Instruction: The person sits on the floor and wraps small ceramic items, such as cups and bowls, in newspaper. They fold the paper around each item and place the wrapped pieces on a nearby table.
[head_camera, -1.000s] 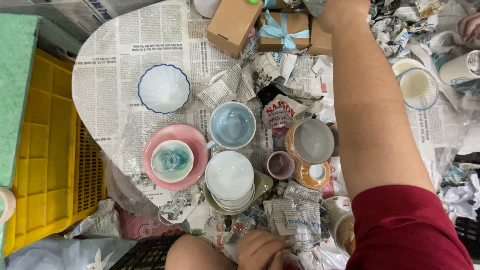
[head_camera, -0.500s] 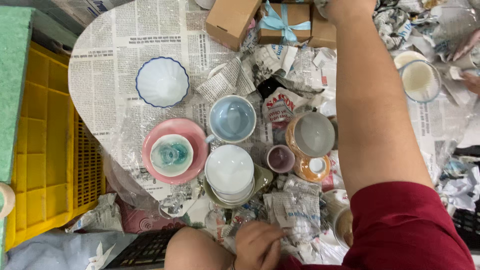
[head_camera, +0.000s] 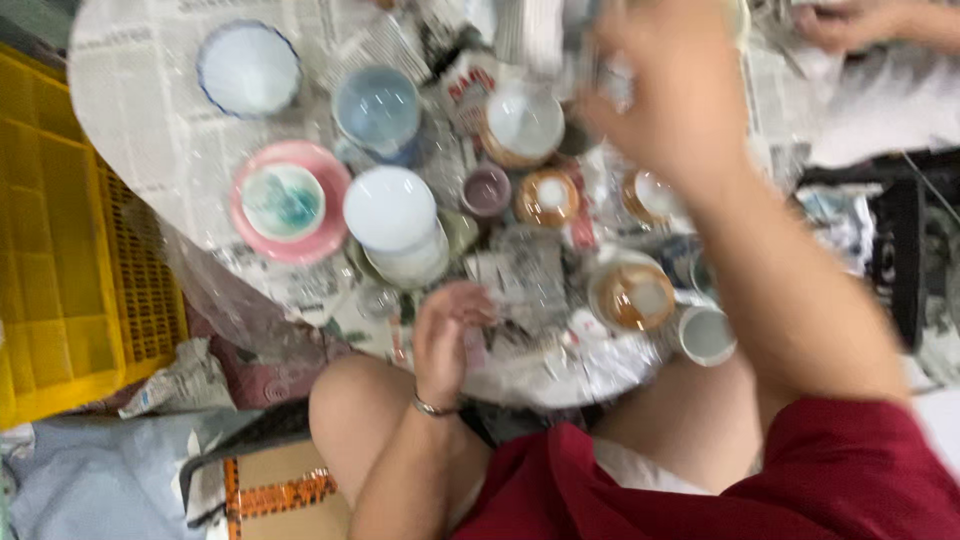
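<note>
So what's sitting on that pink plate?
A small white bowl with a teal-green centre sits on the pink plate. The picture is blurred, and the bowl covers the plate's middle, so nothing beneath it shows.

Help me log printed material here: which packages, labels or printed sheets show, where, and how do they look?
Newspaper sheets: cover the round table under the crockery, grey-white with dense print.
Crumpled newspaper scrap: on the floor beside the yellow plastic crate.
Brown cardboard piece with orange pattern: bottom, near the knee.
</note>
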